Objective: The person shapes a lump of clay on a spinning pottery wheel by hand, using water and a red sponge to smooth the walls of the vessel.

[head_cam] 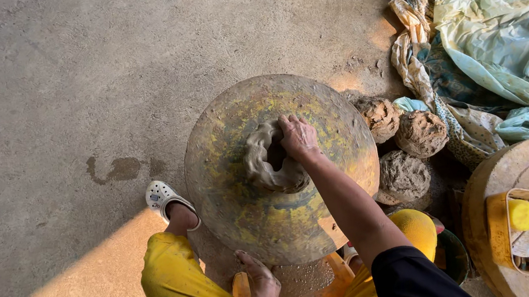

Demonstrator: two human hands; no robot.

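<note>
Soft, even daylight fills most of the view. A sharp patch of sun falls on the concrete floor (84,294) at lower left. Focus is crisp; edges bend slightly.

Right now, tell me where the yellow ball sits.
In the head view the yellow ball lies at the lower right, inside the yellow tray of tools on the round wooden stand, right of the potter's wheel.

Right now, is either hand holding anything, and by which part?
The right hand grips the clay ring by its wall, fingers inside. The left hand only rests on the wheel's near rim.
</note>
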